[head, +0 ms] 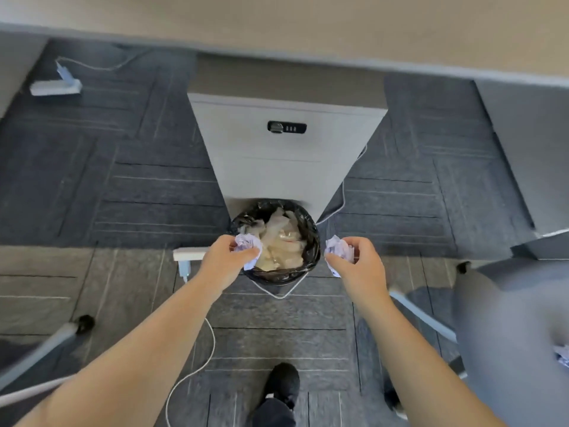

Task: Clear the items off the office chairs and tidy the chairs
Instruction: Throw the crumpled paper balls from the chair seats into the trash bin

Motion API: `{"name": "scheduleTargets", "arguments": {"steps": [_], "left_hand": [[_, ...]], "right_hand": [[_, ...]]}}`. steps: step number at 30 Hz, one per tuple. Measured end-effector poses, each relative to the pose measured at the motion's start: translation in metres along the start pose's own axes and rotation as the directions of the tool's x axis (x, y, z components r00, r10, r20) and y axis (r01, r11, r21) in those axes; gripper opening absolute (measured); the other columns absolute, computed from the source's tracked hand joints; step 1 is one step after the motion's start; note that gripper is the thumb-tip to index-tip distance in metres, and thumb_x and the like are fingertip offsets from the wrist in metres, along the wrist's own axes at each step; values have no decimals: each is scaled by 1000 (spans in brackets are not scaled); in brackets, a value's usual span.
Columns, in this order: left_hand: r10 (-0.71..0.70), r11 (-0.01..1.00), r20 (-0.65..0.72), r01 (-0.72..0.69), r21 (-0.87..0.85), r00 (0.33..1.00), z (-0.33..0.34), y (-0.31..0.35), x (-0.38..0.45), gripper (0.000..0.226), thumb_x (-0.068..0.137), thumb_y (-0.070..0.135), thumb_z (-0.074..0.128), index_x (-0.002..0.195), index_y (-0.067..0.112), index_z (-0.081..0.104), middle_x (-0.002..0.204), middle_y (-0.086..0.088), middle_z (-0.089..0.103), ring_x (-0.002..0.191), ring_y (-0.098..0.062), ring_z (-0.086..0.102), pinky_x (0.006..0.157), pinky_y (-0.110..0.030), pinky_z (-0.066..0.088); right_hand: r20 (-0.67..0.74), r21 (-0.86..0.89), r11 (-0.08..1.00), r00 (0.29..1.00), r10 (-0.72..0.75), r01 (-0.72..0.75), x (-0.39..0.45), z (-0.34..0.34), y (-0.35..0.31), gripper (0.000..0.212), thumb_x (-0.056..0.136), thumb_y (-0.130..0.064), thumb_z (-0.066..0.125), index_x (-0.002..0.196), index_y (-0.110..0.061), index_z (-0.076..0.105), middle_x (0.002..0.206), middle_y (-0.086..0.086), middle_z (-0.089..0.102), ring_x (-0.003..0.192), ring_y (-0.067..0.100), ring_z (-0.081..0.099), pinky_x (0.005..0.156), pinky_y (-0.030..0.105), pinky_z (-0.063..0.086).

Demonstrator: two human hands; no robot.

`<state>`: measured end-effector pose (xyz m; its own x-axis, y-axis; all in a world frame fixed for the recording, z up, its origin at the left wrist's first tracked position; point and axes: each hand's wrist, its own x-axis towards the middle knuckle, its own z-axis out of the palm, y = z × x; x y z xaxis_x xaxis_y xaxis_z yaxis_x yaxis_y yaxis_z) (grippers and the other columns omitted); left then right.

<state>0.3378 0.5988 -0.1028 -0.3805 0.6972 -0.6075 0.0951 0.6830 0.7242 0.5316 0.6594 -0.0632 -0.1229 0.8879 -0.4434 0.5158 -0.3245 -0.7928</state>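
Head view looked straight down past the person's black shoe and a white cable trailing over the grey carpet; at the lower left a chair leg with its castor edged into sight, and at the right a grey office chair showed as a blur, with what seemed to be one more scrap of pale paper at its far right edge, though it was too smeared to be sure. Both bare forearms reached forward, well apart; the left hand was clamped around a crumpled paper ball that hung over the near left rim of the bin, while the right hand was closed on a second paper ball just beside the right rim, outside the opening. Between them stood the waste bin, lined with a black bag and already well filled with pale rubbish; a white power strip lay on the floor just to its left. Beyond the bin stood a white drawer cabinet with a combination lock; farther off, at the upper left, lay another power strip, and the pale desk edge closed off the top. By the look of it the clearing was partly done: two balls were about to be dropped, not yet released; the possible scrap on the chair, and the straightening of the chairs, seemed still to be left.
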Motion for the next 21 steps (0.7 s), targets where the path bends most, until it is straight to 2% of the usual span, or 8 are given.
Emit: {"name": "scheduleTargets", "arguments": {"steps": [4, 7, 9, 11, 13, 15, 17, 21], "left_hand": [[-106, 992, -19, 107, 62, 994, 42, -16, 52, 37, 83, 24, 61, 55, 19, 36, 58, 0, 37, 58, -16, 36, 54, -27, 23], [-155, 983, -26, 157, 93, 988, 63, -29, 85, 20, 81, 26, 62, 75, 9, 52, 70, -1, 47, 74, -21, 46, 55, -25, 28], [-183, 976, -41, 186, 110, 982, 74, -37, 103, 27, 81, 27, 62, 93, 3, 58, 84, -6, 54, 84, -25, 51, 60, -28, 32], [-187, 971, -55, 193, 139, 981, 82, -43, 118, 31, 80, 26, 62, 97, 0, 58, 94, -13, 61, 86, -28, 55, 60, -30, 36], [-186, 969, -58, 192, 153, 981, 89, -48, 132, 42, 80, 26, 62, 112, -2, 57, 113, -20, 63, 99, -32, 59, 74, -33, 45], [-216, 965, -69, 224, 136, 974, 92, -49, 137, 54, 83, 27, 61, 129, 3, 46, 127, -11, 56, 115, -29, 54, 85, -30, 40], [-221, 967, -72, 228, 117, 973, 92, -51, 142, 54, 84, 25, 59, 132, 5, 43, 131, -9, 52, 119, -27, 50, 86, -27, 34], [-217, 971, -87, 224, 79, 972, 81, -49, 143, 43, 88, 19, 53, 128, 6, 47, 131, -10, 54, 119, -23, 49, 90, -30, 37]], "right_hand": [[27, -1, 998, 998, 64, -64, 44, 6, 36, 26, 81, -15, 65, 103, -12, 52, 98, 1, 55, 88, 16, 52, 75, 28, 39], [58, -14, 995, 994, 98, -97, 72, 18, 59, 32, 82, -16, 64, 111, -7, 53, 95, -1, 54, 88, 17, 53, 77, 30, 41], [68, -25, 992, 990, 121, -120, 88, 28, 72, 31, 82, -16, 65, 110, -8, 54, 96, 0, 55, 88, 18, 53, 78, 32, 43], [68, -11, 990, 988, 141, -140, 102, 36, 83, 29, 81, -15, 66, 107, -10, 54, 93, -1, 55, 88, 18, 53, 77, 31, 42], [73, 2, 987, 985, 157, -158, 113, 43, 94, 27, 81, -15, 66, 105, -12, 52, 84, -8, 52, 85, 16, 51, 76, 29, 39], [84, 23, 984, 981, 176, -179, 122, 50, 101, 28, 82, -15, 65, 106, -12, 51, 79, -13, 48, 80, 13, 50, 76, 28, 38], [85, 34, 979, 977, 197, -200, 130, 59, 107, 27, 82, -16, 65, 104, -12, 50, 79, -14, 47, 80, 13, 50, 75, 29, 38], [96, 54, 972, 970, 222, -228, 143, 83, 110, 38, 83, -23, 64, 115, -9, 51, 90, -4, 54, 90, 17, 52, 77, 30, 40]]}}
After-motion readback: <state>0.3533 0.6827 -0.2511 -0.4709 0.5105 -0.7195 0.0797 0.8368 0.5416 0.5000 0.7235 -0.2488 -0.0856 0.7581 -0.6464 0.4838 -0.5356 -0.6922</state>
